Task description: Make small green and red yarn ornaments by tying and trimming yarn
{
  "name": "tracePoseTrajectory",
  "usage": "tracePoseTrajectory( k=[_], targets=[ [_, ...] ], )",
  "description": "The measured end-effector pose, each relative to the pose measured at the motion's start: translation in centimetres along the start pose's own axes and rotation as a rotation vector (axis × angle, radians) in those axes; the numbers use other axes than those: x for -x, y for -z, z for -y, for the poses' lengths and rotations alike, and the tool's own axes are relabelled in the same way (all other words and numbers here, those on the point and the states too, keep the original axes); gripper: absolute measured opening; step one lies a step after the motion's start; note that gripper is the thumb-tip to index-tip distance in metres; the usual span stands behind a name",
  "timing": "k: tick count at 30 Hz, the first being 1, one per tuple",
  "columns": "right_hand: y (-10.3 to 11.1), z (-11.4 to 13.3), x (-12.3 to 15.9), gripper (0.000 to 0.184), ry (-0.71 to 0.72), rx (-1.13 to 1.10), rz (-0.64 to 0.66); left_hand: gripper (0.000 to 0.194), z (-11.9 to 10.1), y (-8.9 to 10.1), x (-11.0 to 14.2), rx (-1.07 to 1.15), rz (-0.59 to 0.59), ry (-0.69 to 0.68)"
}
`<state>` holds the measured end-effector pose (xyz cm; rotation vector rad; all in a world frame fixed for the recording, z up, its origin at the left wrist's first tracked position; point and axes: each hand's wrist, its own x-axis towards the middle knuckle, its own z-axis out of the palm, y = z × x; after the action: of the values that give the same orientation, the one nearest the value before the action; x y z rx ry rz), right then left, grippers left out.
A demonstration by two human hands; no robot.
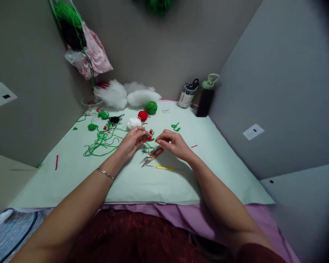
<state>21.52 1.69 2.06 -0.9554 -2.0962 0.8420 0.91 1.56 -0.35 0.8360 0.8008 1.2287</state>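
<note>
My left hand (133, 140) is closed in a pinch around a small red, green and white crocheted piece (150, 138), with green strands hanging below it. Just to the right of the piece, my right hand (176, 143) has its thumb and fingertips pressed together. Whatever lies between those fingertips is too small to make out. Under the hands, thread snips (152, 157) with orange-red handles lie on the table, blades pointing left. Close in front of them rests a crochet hook (164, 167) with a yellow handle.
Tangled green yarn (100, 144) spreads left of my hands. White (133, 123), red (143, 116) and green (150, 107) yarn balls sit behind them, before white stuffing (112, 95). A pen jar (185, 98) and a dark phone (205, 103) against a bottle (209, 82) stand back right.
</note>
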Motion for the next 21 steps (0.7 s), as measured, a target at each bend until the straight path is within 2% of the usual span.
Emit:
tracePoseTrajectory(
  k=[6,9,12,16,18,21],
  targets=[
    [0.2,-0.4,-0.2,0.016,-0.047,-0.179,-0.042,0.042,-1.1,0.8,-0.6,0.202,-0.042,-0.048],
    [0.2,-0.7,-0.3,0.017,-0.074,-0.244,-0.063,0.039,-1.6,0.7,-0.5,0.209,-0.016,-0.040],
    [0.3,-0.8,-0.3,0.019,-0.097,-0.277,-0.061,0.026,-1.5,0.2,0.0,0.051,0.006,-0.086],
    [0.4,-0.6,-0.3,0.024,-0.100,-0.288,-0.052,0.035,-0.6,-0.6,0.5,-0.249,0.065,-0.110],
    [0.4,-0.6,-0.4,0.024,-0.096,-0.294,-0.050,0.031,-0.1,-0.7,0.5,-0.295,0.109,-0.101],
    [0.3,-0.8,-0.3,0.022,-0.092,-0.304,-0.046,0.027,0.2,-0.5,0.3,-0.268,0.106,-0.090]
  ],
)
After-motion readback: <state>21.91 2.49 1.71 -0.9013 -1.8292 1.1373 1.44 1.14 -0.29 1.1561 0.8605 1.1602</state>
